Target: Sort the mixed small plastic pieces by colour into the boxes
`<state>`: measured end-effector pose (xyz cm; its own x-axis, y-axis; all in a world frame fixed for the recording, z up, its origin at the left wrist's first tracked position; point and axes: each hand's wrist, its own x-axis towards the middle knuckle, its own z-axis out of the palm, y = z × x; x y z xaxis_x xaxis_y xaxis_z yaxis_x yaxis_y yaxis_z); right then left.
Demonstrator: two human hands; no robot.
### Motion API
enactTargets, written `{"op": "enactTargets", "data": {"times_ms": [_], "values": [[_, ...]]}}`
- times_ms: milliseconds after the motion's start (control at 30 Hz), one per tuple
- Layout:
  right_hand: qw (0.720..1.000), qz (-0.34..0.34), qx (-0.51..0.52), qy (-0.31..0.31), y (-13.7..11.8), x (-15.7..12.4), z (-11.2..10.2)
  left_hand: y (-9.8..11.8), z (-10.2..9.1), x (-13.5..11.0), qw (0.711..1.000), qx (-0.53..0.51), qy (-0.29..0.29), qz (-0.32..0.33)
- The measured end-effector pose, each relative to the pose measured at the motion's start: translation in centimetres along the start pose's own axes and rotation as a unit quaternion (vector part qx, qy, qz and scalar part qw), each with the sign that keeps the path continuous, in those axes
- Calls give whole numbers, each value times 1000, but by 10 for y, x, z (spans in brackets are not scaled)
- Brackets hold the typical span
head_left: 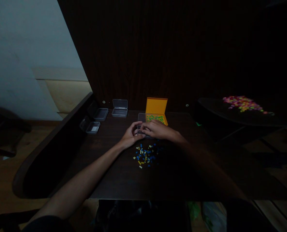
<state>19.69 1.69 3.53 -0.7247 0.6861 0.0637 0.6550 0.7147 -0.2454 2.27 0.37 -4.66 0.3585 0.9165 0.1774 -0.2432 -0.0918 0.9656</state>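
Both my hands meet over a small clear plastic box (141, 118) on the dark table (124, 174). My left hand (130, 136) has its fingers curled on the box's near left side. On the near right side my right hand (155, 129) is curled over it too. Just behind the hands stands an open orange box (156, 106), lid up, with green and yellow pieces inside. A heap of small blue, yellow and white bricks (145, 156) lies loose on the table just in front of my hands.
Three clear plastic boxes sit at the back left: one open (119, 108), one (101, 113) beside it, one (92, 127) nearer the table's raised left rim (49, 141). A second dark surface at right carries a pile of pink and yellow pieces (242, 103).
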Motion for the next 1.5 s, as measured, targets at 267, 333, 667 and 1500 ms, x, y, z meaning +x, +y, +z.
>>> {"op": "enactTargets", "data": {"times_ms": [267, 333, 667, 1500], "values": [[999, -31, -2, -7, 6, 5, 13, 1, 0, -1, 1000, -2, -25, -17], [1000, -31, 2, 1, 7, 6, 16, 1, 0, -1, 999, 0, -28, -16], [1000, 1, -25, 15, 7, 7, 18, -2, -1, -1, 1000, -3, -17, -15], [998, -36, 25, 36, 14, 8, 26, -2, -1, -1, 1000, 5, -19, -16]]}}
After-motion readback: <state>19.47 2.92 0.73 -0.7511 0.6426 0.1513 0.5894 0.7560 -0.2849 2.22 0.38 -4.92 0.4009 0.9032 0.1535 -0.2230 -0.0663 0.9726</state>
